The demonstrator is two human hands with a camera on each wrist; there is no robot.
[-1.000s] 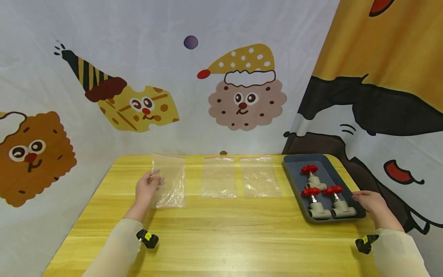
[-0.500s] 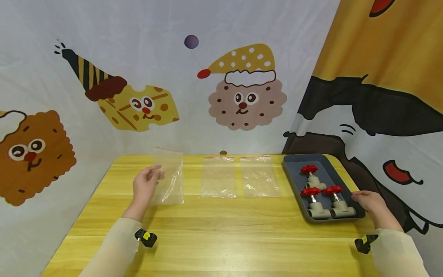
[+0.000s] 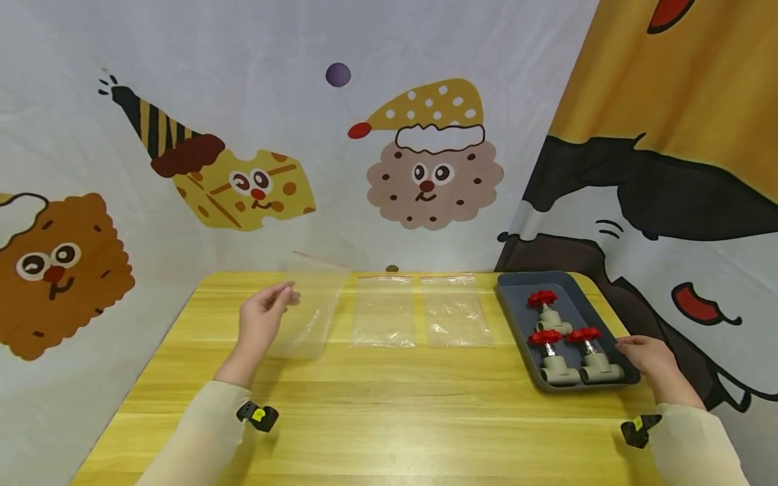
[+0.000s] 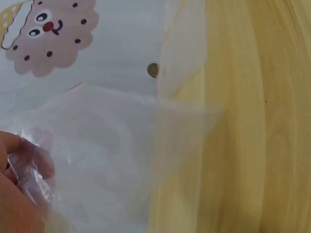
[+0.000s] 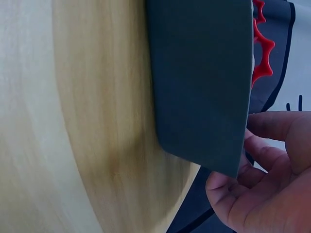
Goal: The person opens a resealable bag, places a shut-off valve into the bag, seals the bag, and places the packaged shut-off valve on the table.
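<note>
A clear zip bag (image 3: 316, 307) with a red line along its top edge is pinched at its left side by my left hand (image 3: 264, 320). The bag is lifted and tilted, and in the left wrist view the fingertips show through its film (image 4: 112, 141). At the far right, my right hand (image 3: 653, 364) grips the near right corner of a grey tray (image 3: 516, 304). The right wrist view has the thumb at the tray's rim and the fingers around the outside of the wall (image 5: 201, 92). Inside the tray stand three beige pipe valves (image 3: 559, 371) with red handwheels (image 3: 545, 336).
Two more clear zip bags lie flat side by side, one mid-table (image 3: 384, 314) and one (image 3: 457, 314) nearer the tray. The wooden table (image 3: 389, 418) ends at a printed cloth backdrop (image 3: 340, 202).
My left hand has raised the clear zip bag off the table, and its top edge has swung to the right. My right hand stays on the tray, which has hardly moved.
</note>
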